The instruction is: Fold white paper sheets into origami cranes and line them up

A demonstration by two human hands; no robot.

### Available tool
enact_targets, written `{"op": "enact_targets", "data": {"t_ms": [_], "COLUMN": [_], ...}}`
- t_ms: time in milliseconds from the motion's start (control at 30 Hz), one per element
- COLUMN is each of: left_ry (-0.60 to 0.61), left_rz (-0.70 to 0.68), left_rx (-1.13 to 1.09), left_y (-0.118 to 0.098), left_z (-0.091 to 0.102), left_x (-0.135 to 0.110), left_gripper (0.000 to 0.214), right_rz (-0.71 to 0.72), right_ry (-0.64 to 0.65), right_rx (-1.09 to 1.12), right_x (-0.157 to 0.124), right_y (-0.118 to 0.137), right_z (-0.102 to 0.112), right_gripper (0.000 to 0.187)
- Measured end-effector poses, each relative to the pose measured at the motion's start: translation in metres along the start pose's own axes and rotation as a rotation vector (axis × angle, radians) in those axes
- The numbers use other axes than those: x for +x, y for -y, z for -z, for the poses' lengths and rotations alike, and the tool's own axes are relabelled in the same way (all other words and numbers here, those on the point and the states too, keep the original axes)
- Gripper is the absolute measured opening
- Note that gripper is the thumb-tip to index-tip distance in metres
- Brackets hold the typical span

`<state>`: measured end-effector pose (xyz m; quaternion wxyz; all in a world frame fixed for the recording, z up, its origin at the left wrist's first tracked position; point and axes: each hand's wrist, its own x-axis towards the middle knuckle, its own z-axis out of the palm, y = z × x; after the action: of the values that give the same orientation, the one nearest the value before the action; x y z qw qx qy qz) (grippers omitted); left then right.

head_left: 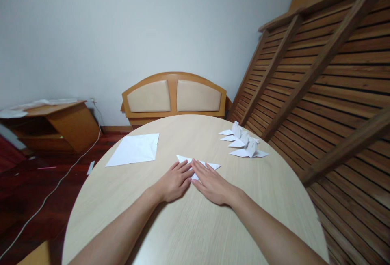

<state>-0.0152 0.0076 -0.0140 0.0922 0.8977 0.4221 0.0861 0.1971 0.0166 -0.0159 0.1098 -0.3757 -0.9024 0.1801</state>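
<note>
A folded white paper triangle [210, 165] lies on the round pale wooden table [195, 224], just ahead of me. My left hand [174, 182] rests flat on its left part, fingers stretched out and together. My right hand [210, 183] lies flat on its middle, fingers extended, pressing the paper down. The fingertips of both hands meet over the paper. Much of the triangle is hidden under my hands.
A stack of flat white paper sheets [134, 149] lies at the left of the table. Several folded paper figures [245, 142] stand at the far right. A chair back [174, 95] is behind the table, a slatted wooden frame [329, 82] leans at right, a cable [57, 184] crosses the floor.
</note>
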Motion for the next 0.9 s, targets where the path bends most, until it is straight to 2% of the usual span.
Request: {"op": "enact_targets", "data": {"t_ms": [200, 333, 433, 567, 733, 900], "left_ry": [-0.031, -0.11, -0.152, -0.097, -0.072, -0.023], "left_rz": [0.3, 0.403, 0.36, 0.246, 0.275, 0.283], "left_rx": [0.087, 0.16, 0.163, 0.1, 0.103, 0.102], "left_y": [0.005, 0.004, 0.001, -0.001, -0.006, -0.013], "left_z": [-0.003, -0.004, -0.003, -0.002, -0.002, -0.001], "left_x": [0.001, 0.003, 0.005, 0.006, 0.008, 0.01], "left_gripper": [0.057, 0.055, 0.056, 0.056, 0.062, 0.056], "right_rz": [-0.091, -0.085, -0.068, -0.063, -0.093, -0.139], "right_ry": [0.031, 0.014, 0.002, 0.004, -0.011, -0.01], "right_rx": [-0.052, -0.041, -0.029, -0.025, -0.051, -0.085], "right_x": [0.002, 0.001, 0.0, -0.001, 0.002, 0.004], "right_y": [0.0, 0.0, -0.002, -0.003, 0.0, -0.005], "right_z": [0.004, 0.006, 0.007, 0.008, 0.006, 0.002], "right_gripper": [0.067, 0.064, 0.063, 0.063, 0.066, 0.071]}}
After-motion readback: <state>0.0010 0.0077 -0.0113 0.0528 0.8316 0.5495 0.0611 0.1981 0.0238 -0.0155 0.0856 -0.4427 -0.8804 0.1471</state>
